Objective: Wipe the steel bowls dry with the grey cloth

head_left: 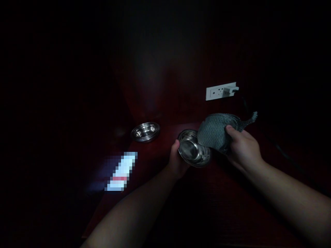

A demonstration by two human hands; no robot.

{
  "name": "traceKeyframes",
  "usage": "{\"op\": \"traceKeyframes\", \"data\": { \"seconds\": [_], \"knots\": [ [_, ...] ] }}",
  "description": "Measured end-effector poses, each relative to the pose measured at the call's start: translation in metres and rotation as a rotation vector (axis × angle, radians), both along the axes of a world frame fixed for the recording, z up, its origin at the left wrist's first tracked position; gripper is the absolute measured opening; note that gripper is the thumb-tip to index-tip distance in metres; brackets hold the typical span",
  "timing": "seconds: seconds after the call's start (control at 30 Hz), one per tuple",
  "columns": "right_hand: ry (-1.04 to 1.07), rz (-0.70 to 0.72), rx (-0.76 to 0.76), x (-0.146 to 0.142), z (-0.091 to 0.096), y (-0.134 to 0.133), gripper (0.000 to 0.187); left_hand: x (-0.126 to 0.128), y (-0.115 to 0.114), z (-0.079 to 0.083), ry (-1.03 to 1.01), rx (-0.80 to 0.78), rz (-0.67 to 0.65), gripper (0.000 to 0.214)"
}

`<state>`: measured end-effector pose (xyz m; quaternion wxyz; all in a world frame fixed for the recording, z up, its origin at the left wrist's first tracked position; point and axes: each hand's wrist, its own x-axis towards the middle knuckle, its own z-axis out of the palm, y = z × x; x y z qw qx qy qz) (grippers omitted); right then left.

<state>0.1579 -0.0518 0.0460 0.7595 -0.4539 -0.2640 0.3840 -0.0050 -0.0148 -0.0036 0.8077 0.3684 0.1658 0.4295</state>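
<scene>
My left hand (178,160) grips a shiny metal bowl (190,148) by its left rim, the thumb showing at the edge. The bowl is tilted, with its round base ring facing me. In my right hand (244,146) a grey-green patterned cloth (214,132) is bunched, my thumb pressed on top of it. The cloth's left edge touches or overlaps the right side of the bowl; which of the two I cannot tell. A loose end of cloth sticks out to the right. Further left, a few stacked metal bowls (146,132) sit on the dark red table.
A bright, blurred-out screen (122,172) lies on the table's left side. On the back panel is a white wall socket (221,91) with a plug (230,90) in it, and a dark cable runs down to the right. The surroundings are very dark.
</scene>
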Motion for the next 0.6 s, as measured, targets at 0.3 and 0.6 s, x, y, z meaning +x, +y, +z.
{"op": "traceKeyframes", "data": {
  "seconds": [0.3, 0.6],
  "knots": [
    [-1.139, -0.005, 0.347, 0.015, -0.016, -0.004, 0.048, 0.002, -0.001, 0.001, -0.049, -0.009, 0.031, 0.063],
    [-1.780, 0.460, 0.222, 0.004, -0.034, -0.001, 0.053, 0.006, 0.004, -0.010, 0.041, 0.042, 0.131, 0.052]
  ]
}}
